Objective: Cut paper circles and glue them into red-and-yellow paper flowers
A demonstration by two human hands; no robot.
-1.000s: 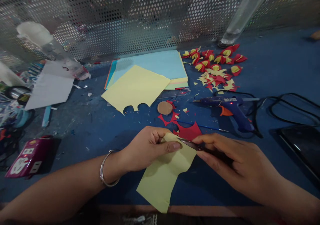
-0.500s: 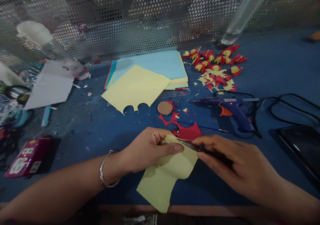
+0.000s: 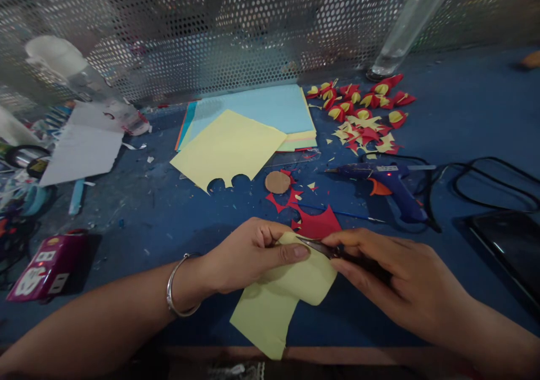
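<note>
My left hand (image 3: 261,256) pinches a piece of yellow paper (image 3: 270,312) between thumb and fingers, close to its top edge. The paper hangs toward the table's front edge and curls at its right side. In my right hand (image 3: 392,273) is a pair of small scissors (image 3: 317,247), with the blades at the paper's upper edge beside my left thumb. The scissors' handles are mostly hidden in my fingers. Just beyond the blades lies a cut red paper sheet (image 3: 323,222). A round cardboard disc (image 3: 277,182) lies near red scraps.
A blue glue gun (image 3: 390,180) with a trailing black cord lies right, above a dark phone (image 3: 502,245). Yellow sheets with bites cut out (image 3: 230,149) rest on coloured paper (image 3: 261,107). Red-yellow folded pieces (image 3: 363,114) sit behind. A purple box (image 3: 48,264) stands left.
The scissors have shifted slightly against the yellow paper, and the paper's right part bends and curls more. Both hands stay almost in place.
</note>
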